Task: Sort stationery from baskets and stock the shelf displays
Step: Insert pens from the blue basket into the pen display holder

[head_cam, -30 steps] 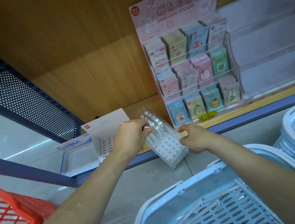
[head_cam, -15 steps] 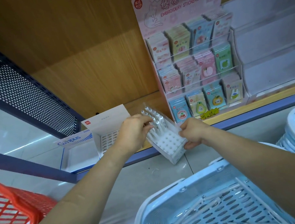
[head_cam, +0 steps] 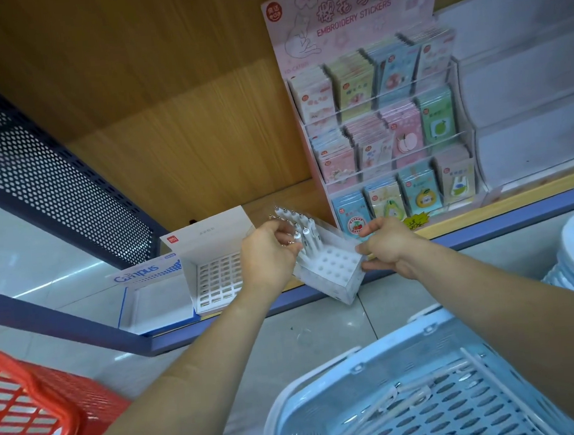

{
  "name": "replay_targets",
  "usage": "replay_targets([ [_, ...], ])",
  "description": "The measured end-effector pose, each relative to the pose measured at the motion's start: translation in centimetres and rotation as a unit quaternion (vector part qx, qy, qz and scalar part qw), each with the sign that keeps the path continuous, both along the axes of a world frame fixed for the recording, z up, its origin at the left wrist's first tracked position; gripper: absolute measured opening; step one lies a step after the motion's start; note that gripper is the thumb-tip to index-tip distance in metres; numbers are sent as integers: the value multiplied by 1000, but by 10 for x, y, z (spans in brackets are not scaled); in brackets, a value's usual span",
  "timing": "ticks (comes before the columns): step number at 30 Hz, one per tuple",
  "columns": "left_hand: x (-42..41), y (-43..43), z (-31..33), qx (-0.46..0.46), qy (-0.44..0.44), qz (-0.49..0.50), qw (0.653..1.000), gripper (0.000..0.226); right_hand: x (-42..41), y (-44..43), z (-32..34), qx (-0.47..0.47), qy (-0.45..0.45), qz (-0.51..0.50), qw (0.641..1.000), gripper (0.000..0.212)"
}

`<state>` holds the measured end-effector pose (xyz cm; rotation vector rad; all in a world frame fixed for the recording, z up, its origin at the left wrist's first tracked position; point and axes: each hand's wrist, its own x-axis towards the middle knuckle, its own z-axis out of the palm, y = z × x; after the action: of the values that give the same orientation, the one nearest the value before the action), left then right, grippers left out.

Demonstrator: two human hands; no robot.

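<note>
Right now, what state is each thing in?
pen holder, tilted, back rows filled, front holes bare.
left hand, pinches pens in the holder.
right hand, grips the pen holder's right edge.
blue basket, holds loose pens.
sticker display, stocked, upright on shelf.

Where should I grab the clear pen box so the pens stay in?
Probably by its side walls, near the front end, coming in from both sides. The pen box is tilted and its pens stand in the back rows, so the front, with only empty holes, is free to hold.
</note>
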<state>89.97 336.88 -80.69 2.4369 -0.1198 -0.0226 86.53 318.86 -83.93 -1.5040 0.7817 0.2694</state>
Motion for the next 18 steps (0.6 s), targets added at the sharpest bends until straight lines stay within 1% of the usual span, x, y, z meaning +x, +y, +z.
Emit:
replay_targets([
  [2, -1, 1, -3, 5, -3, -12, 1000, 25, 1, 1, -1, -7, -11, -9, 1000, 27],
  [5, -1, 1, -5, 48, -35, -47, 997, 30, 0, 1, -2, -14, -18, -6, 1000, 28],
  [7, 1, 1, -4, 70, -57, -69, 994, 32, 0, 0, -2, -27, -19, 13, 999, 27],
  [10, 5, -2, 1, 107, -91, -109, 984, 27, -3, -3, 5, -72, -28, 67, 995, 22],
  [12, 6, -3, 3, 136, -114, -134, 975, 22, -6, -10, 16, -120, -54, 100, 986, 27],
  [13, 6, -1, 3, 148, -122, -141, 971, 22, -10, -14, 25, -130, -75, 100, 984, 27],
  [16, 5, 6, 5, 153, -134, -145, 968, 21, -26, -29, 57, -125, -131, 76, 981, 18],
  [18, 0, 4, 13, 138, -139, -142, 970, 16, -44, -40, 77, -134, -156, 86, 975, 12],
])
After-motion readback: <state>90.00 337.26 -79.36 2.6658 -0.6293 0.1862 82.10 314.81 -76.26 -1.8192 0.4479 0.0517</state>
